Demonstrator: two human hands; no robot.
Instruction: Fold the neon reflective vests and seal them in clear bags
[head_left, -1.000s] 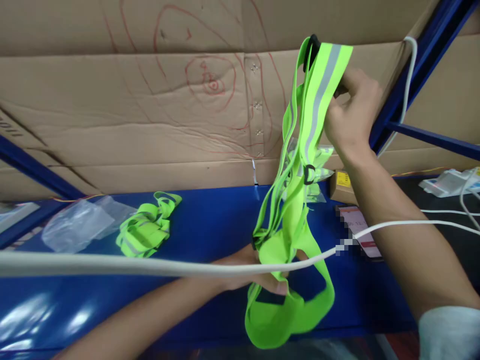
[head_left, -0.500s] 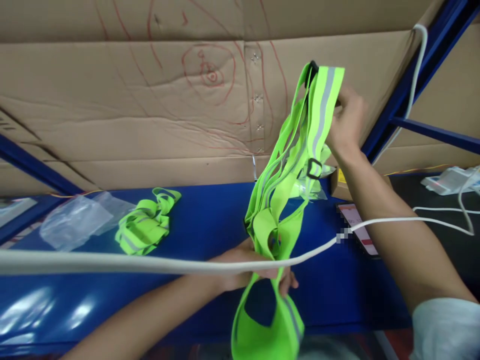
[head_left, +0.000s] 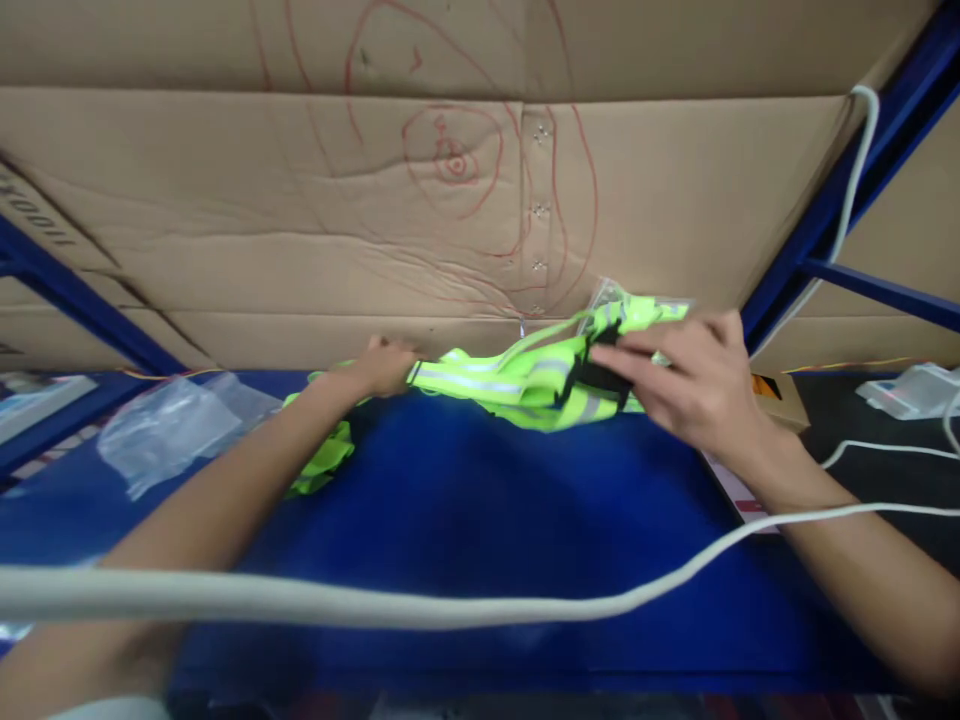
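Observation:
A neon-yellow reflective strap harness with silver stripes and black buckles stretches sideways between my hands, above the back of the blue table. My left hand is closed around its left end. At the other end, the fingers of my right hand pinch a black part of the harness. Behind my left forearm lies a second bundle of neon straps, partly covered by the arm. Behind the harness, near my right hand, is a clear bag with neon straps inside.
A white cable crosses the view in front of my arms. Clear plastic bags lie at the left of the blue table. Partly under my right arm are a phone and a small cardboard box. Cardboard walls the back.
The harness has gone from hanging upright to lying stretched sideways. My left hand has moved up and left, toward the back. My right hand has come down.

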